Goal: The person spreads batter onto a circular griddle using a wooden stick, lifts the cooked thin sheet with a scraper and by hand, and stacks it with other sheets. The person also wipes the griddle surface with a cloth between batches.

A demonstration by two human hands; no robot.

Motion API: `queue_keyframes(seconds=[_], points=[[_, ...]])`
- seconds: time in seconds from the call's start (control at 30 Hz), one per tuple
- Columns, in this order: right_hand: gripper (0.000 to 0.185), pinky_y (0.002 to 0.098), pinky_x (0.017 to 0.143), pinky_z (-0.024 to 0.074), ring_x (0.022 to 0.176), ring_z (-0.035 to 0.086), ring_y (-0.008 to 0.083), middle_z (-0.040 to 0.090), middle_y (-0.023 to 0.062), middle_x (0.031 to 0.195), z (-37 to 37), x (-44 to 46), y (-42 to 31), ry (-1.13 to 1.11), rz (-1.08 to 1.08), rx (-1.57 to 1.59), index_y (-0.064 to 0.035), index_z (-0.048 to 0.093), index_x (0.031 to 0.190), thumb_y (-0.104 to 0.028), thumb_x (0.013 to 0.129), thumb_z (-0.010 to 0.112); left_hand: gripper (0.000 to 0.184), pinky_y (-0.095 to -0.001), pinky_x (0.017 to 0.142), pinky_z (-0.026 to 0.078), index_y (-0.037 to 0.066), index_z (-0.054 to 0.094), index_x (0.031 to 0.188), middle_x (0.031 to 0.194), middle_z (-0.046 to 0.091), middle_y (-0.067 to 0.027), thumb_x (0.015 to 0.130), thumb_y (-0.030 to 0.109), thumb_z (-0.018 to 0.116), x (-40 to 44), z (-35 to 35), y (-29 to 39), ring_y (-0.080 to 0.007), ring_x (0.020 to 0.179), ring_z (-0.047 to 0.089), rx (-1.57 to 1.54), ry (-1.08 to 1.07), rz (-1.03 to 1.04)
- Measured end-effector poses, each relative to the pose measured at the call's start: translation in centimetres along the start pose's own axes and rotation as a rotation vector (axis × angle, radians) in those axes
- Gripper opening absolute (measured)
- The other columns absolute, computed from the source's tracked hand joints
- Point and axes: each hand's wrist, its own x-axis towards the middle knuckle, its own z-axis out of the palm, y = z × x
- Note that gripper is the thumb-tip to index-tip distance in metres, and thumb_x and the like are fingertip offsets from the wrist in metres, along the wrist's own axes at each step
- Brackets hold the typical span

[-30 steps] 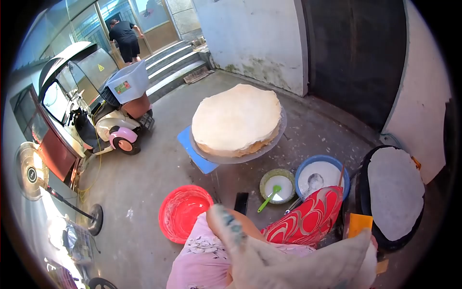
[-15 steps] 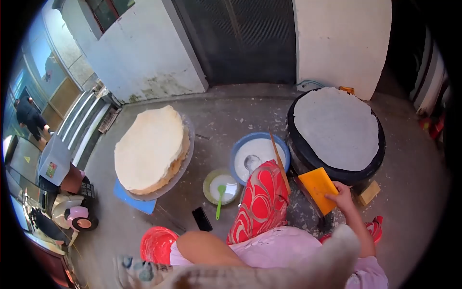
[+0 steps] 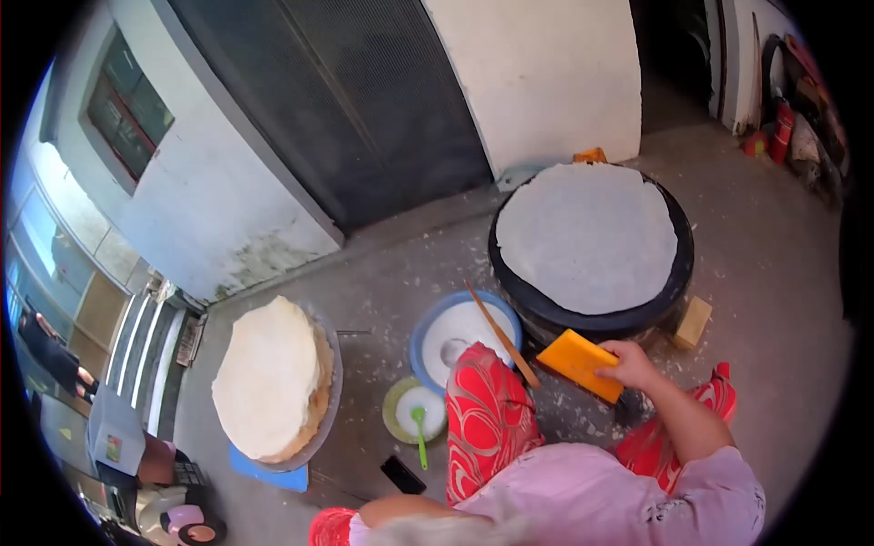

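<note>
My right hand is closed round one end of a flat yellow-orange scraper, just in front of the black round griddle. A thin pale pancake with ragged edges covers most of the griddle's top. To the left stands a blue basin of white batter, with what looks like a ladle bowl in it. A wooden stick leans across its rim towards my knee. Of my left arm only a part shows at the bottom; the hand is out of sight.
A thick stack of pale pancakes sits on a round tray at left. A green bowl with a green spoon and a black phone lie near my leg. A wooden block is right of the griddle. Far left, another person bends over.
My view has turned right and tilted, so everything shifts in the picture. My right hand still grips the scraper near the griddle's front, and the pancake stays on the griddle.
</note>
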Motion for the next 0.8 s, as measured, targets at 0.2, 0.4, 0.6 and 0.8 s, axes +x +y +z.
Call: queue_keyframes(seconds=[0.2,0.4,0.6,0.8], points=[[0.036,0.0248,0.075,0.0455,0.080,0.057,0.0102,0.062,0.0029,0.089,0.0,-0.6,-1.0,-0.004,0.095,0.162,0.0010,0.058,0.101,0.000,0.067,0.069,0.024,-0.0288,0.068,0.036,0.002,0.044,0.090,0.079,0.045,-0.0054,0.092,0.024,0.033,1.0,-0.3,0.3,-0.0201,0.073,0.044,-0.060,-0.004,0.069],[0.034,0.0249,0.076,0.0450,0.083,0.057,0.0115,0.062,0.0045,0.090,-0.8,-0.6,-2.5,0.005,0.079,0.129,0.0004,0.058,0.102,0.000,0.069,0.065,0.024,-0.0265,0.063,0.036,0.002,0.046,0.084,0.072,0.046,-0.0048,0.093,0.019,0.032,2.5,0.0,-1.3,-0.0186,0.066,0.044,-0.201,0.012,0.162],[0.033,0.0246,0.078,0.0442,0.084,0.057,0.0111,0.061,0.0036,0.091,-0.9,-0.9,-1.7,0.016,0.044,0.161,0.0010,0.058,0.102,0.000,0.069,0.065,0.027,-0.0241,0.059,0.037,0.001,0.048,0.078,0.064,0.046,-0.0042,0.094,0.015,0.031,5.7,0.4,-3.2,-0.0172,0.060,0.045,-0.386,-0.040,0.291],[0.036,0.0255,0.079,0.0451,0.086,0.058,0.0129,0.061,0.0054,0.094,-0.7,-0.9,-2.2,-0.010,0.070,0.245,0.0030,0.055,0.104,0.005,0.069,0.063,0.036,-0.0260,0.050,0.032,0.002,0.042,0.063,0.054,0.039,-0.0038,0.095,0.018,0.034,4.3,-1.4,-2.3,-0.0181,0.049,0.038,-0.721,-0.245,-0.213]])
